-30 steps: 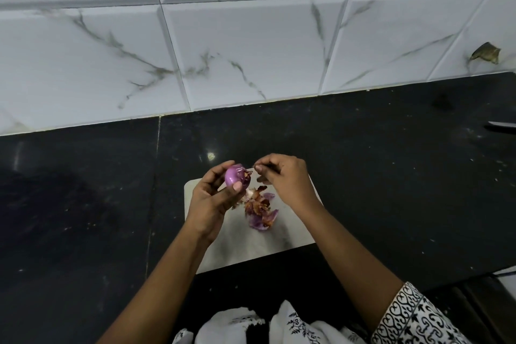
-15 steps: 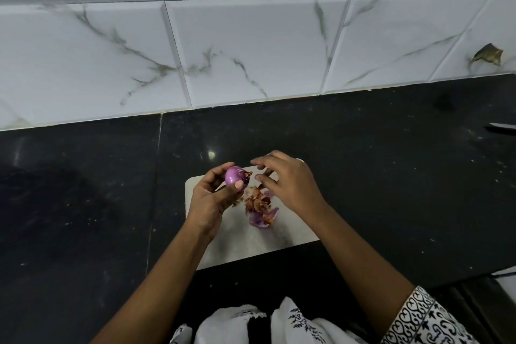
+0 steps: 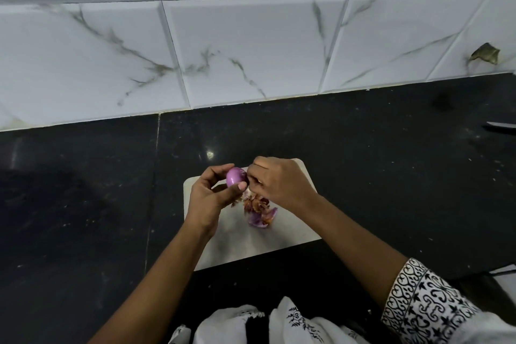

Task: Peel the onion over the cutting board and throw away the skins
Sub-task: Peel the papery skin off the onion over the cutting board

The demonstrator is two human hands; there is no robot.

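Left grip (image 3: 212, 198) curls around the small, glossy purple onion (image 3: 235, 176) above the white rectangular cutting board (image 3: 296, 234); right grip (image 3: 282, 184) pinches its end. Peeling looks nearly done; next, gather the papery reddish skins (image 3: 258, 208) heaped below for discarding.

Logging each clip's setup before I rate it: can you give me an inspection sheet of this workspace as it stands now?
Surface: black countertop, speckled, with a white cutting board on it.
Job's things: purple onion, mostly peeled, held above the board; skins piled on the board, not yet thrown away.
Clutter: thin pale object at the right edge, possibly a blade; brown scrap on the wall.
Grippers: left hand grips the onion; right hand pinches at its end.
Cables: nothing seen.
Surroundings: white marbled tile wall behind the counter; patterned sleeve on the right arm.
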